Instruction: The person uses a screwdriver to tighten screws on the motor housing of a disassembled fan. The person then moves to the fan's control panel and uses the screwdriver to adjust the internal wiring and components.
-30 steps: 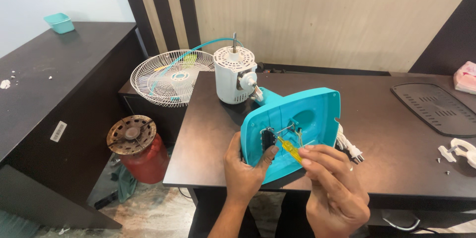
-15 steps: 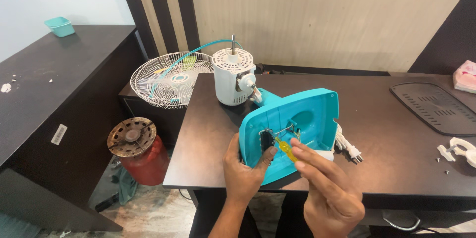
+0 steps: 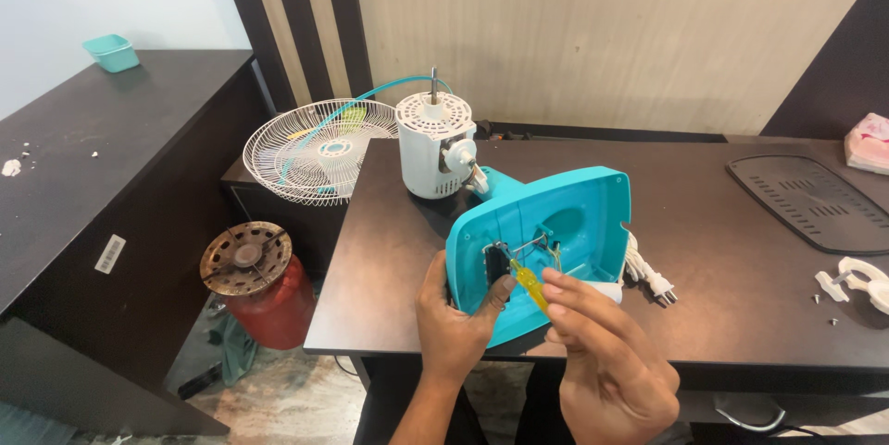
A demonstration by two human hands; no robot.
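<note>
The teal fan base is tipped up on its edge at the near side of the dark table, its hollow underside turned toward the viewer so that the wiring inside can be reached. It is steadied by the left hand, whose thumb is closed over its lower rim. A small yellow screwdriver is pinched in the fingertips of the right hand, its tip set among the wires. The white motor stands upright just behind, and the white plug lies beside the base.

The right hand is cut off by the bottom edge. The screwdriver tip is too small to tell, and the pink pack runs off the right edge
</note>
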